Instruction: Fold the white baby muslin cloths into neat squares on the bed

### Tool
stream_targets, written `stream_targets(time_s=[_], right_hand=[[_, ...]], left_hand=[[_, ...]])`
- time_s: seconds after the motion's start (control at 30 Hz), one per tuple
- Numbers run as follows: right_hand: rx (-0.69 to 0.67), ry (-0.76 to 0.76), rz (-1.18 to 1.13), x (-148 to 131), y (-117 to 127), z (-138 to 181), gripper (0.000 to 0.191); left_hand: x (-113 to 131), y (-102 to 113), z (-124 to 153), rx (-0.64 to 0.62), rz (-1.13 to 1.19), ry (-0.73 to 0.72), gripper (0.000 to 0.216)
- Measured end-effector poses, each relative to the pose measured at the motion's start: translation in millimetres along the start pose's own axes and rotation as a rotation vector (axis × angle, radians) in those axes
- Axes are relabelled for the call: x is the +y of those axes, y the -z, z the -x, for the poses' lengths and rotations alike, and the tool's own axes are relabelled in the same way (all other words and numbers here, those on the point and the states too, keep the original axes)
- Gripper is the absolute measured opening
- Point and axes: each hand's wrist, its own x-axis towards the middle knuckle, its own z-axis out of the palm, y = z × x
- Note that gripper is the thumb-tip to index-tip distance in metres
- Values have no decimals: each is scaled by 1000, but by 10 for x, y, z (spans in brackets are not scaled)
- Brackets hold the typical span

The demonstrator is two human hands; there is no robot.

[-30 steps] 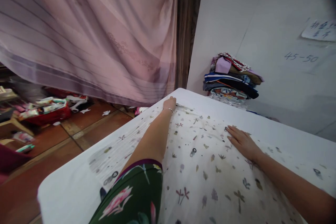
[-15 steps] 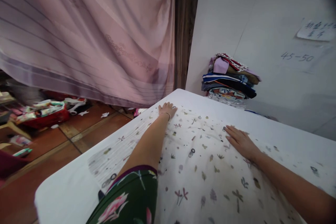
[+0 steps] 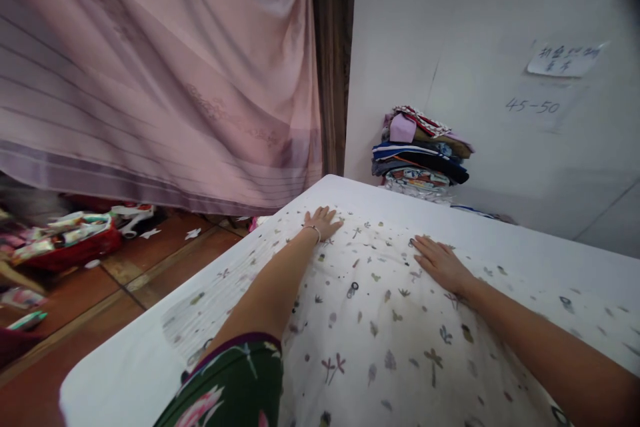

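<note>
A white cloth printed with small flowers and leaves lies spread over a white table. My left hand rests flat on the cloth near its far corner, fingers spread, a thin bracelet at the wrist. My right hand lies flat on the cloth a little to the right, fingers stretched out toward the far edge. Neither hand holds anything.
A stack of folded clothes sits at the table's far end against a white wall with a paper note. A pink curtain hangs at left. Red baskets and clutter lie on the brown tiled floor.
My left hand has let go of the cloth's far corner and now lies flat with fingers spread. The right hand stays flat. The view has shifted slightly.
</note>
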Motion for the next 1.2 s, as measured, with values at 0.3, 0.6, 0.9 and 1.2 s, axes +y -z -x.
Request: stream_targets(time_s=[0.3,0.6,0.9,1.2], right_hand=[[-41,-68,-15,-420,43,82,67],[-133,-94,-187,-633,380,420,64],[-131,-143,-338,-622,582,2316,71],[-98,-190,-367,-739,448,3005,71]], left_hand=[[336,53,265,56,-18,-211,68],[531,178,356,-82,-99,-109,64],[1242,-105,1314,2,-275,-514,59],[1537,-398,1908,6,-199,-735,60]])
